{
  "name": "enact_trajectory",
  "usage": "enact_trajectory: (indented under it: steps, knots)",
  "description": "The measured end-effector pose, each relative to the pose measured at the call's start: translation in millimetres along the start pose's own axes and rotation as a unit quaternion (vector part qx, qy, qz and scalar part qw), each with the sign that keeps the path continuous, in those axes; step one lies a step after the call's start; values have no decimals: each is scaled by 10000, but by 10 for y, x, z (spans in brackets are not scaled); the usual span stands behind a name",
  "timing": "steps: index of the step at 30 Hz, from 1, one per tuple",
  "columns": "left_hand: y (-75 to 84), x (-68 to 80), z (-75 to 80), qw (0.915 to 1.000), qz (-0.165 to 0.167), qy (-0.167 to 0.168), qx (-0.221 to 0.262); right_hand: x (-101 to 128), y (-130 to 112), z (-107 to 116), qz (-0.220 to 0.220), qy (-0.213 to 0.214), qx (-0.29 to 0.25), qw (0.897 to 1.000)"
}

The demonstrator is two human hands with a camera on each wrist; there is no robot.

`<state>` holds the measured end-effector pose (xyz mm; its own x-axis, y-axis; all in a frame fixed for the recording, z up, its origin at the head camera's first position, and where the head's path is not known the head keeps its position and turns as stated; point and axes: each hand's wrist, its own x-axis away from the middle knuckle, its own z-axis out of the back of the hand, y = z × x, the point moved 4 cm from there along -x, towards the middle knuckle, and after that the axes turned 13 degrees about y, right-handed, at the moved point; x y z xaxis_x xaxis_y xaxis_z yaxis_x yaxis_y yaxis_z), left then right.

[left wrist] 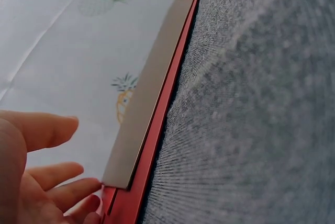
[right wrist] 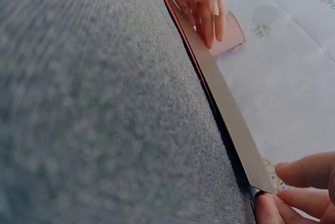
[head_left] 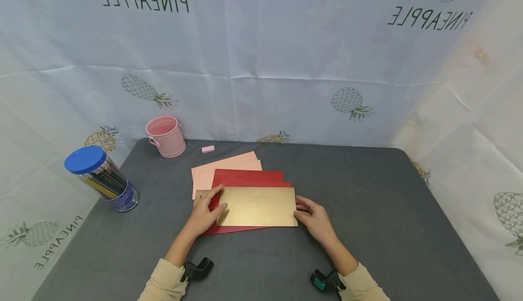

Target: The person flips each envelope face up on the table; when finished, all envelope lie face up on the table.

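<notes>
The gold card [head_left: 258,206] lies on top of a stack of red sheets [head_left: 248,178] and pale pink sheets [head_left: 226,165] near the middle of the grey counter [head_left: 367,210], its long edges running left to right. The left hand [head_left: 206,214] rests on its left end with the fingers spread over the corner and the thumb along the near edge. The right hand [head_left: 312,217] pinches the right end lightly between curled fingertips, as the right wrist view shows at the corner [right wrist: 261,182]. Both wrist views show the card raised slightly off the red sheets, so it is held only at its two short ends.

The likely trouble is slipping: the surface looks smooth and glossy, and an uneven pull from one hand could skew the card or drag a red sheet along with it. A hard pinch could crease a corner. The card looks stiff, flat and rectangular, with a matte grey underside in the left wrist view [left wrist: 152,88] and clean, sharp edges.
</notes>
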<state>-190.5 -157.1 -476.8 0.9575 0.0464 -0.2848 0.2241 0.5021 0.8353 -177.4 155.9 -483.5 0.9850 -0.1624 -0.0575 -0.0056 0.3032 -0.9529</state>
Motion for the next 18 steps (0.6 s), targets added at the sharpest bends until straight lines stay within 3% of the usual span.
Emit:
enact_trajectory:
  steps: [8,14,18]
  knots:
    - [202,-2,90,9946,206,228,993,-7,29,17,-358,138,-424,9984]
    - [16,-44,77,9793,517,640,1847,-16,35,10,-411,231,-605,9971]
    - [-9,-47,85,9753,659,824,1939,-12,46,7,-440,216,-779,9958]
